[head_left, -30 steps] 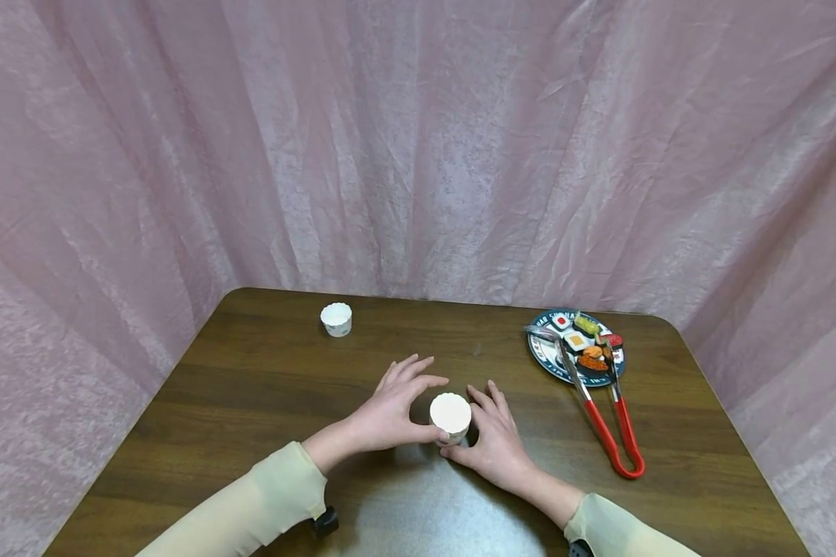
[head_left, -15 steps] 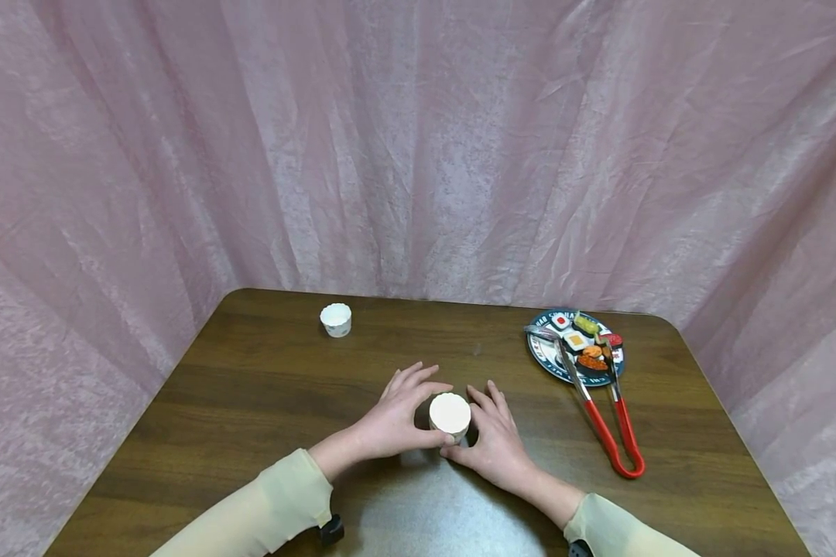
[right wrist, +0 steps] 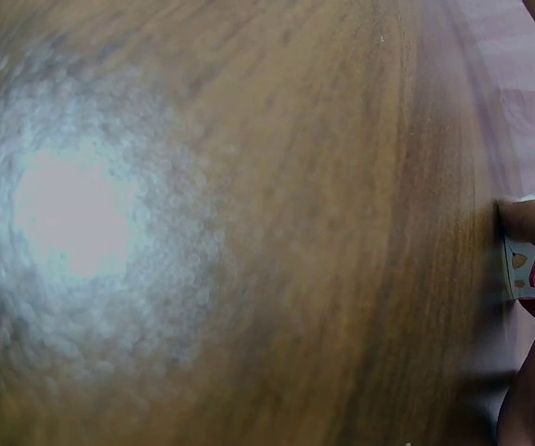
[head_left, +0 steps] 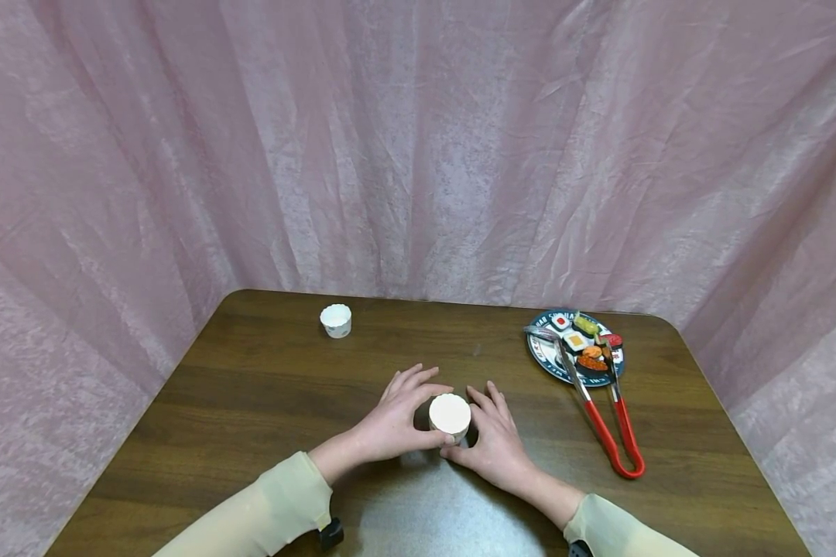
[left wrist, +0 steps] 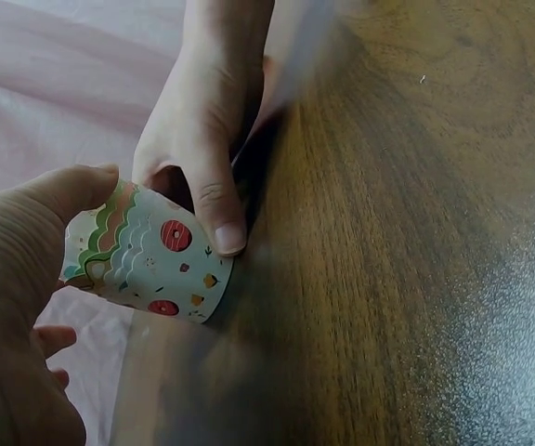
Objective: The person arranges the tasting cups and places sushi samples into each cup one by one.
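Observation:
A paper cupcake cup with a scalloped rim stands between my two hands at the front middle of the wooden table. Its side carries a print of red doughnuts and green waves, seen best on the cup wall in the left wrist view. My left hand holds it near the rim, thumb on the near side and fingers behind. Lower down, my right hand grips the same cup close to its base, thumb in front. The right wrist view catches only a sliver of cup behind the fingers.
A second paper cupcake cup stands at the back left of the table. At the right lies a dark-rimmed plate with several sushi pieces. Tongs with red handles lie across it. Pink curtains hang behind.
My left hand has shifted slightly right and nearer, its index finger and thumb coming closer around the cup's rim. The right hand and the cup stay practically in place.

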### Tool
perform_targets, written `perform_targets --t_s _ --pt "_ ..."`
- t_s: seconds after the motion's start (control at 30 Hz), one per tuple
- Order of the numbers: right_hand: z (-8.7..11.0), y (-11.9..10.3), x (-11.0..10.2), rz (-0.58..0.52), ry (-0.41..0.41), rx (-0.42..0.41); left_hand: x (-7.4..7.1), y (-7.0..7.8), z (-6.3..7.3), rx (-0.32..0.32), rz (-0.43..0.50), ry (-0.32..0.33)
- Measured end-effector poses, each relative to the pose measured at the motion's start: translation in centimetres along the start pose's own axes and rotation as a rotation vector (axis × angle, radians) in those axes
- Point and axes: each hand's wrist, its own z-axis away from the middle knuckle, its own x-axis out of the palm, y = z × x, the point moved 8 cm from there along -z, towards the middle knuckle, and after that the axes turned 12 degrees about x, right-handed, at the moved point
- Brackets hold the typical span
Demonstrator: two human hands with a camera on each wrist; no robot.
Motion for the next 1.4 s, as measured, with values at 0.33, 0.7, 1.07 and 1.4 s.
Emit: perform_targets --t_s 0.33,0.7,1.07,1.4 --pt "-0.1 0.1 0.1 -0.01 -0.017 0.01 -0.2 0.3 0.0 0.017 0.016 0.029" --pt "-0.1 0.1 0.1 -0.009 -0.012 -0.001 -0.6 0.5 -0.2 0.009 0.012 0.04" --pt "-0.1 -0.1 -0.1 -0.01 0.008 -0.047 -2.4 1.4 -0.6 0.029 0.013 0.108" --pt "-0.1 0.0 0.0 -0.014 0.005 -0.027 -3.6 1.7 -0.7 0.038 0.019 0.128"
